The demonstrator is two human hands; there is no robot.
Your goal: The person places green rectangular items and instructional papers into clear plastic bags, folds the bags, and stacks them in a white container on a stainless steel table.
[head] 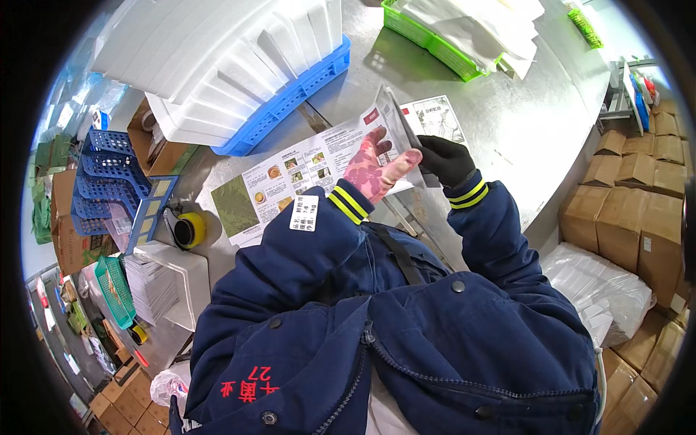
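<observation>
A printed leaflet (321, 168) with photos and text lies unfolded on the metal worktop, its right end raised in a fold. My left hand (378, 166), in a pink patterned glove, is at that raised part. Its thumb sticks out and the fingers are spread; whether they touch the paper is unclear. Wearing a black glove, my right hand (447, 159) pinches the folded end of the leaflet, with its fingertips partly hidden behind the paper. Under and behind the right hand is another printed sheet (435, 115) with a line drawing.
White foam trays (244, 70) fill a blue plastic basket (293, 100) beyond the leaflet. A green basket (429, 46) holds white paper on the metal worktop (511, 147). Yellow tape (189, 229) and a blue rack (111, 168) stand left. Cardboard boxes (620, 217) are stacked right.
</observation>
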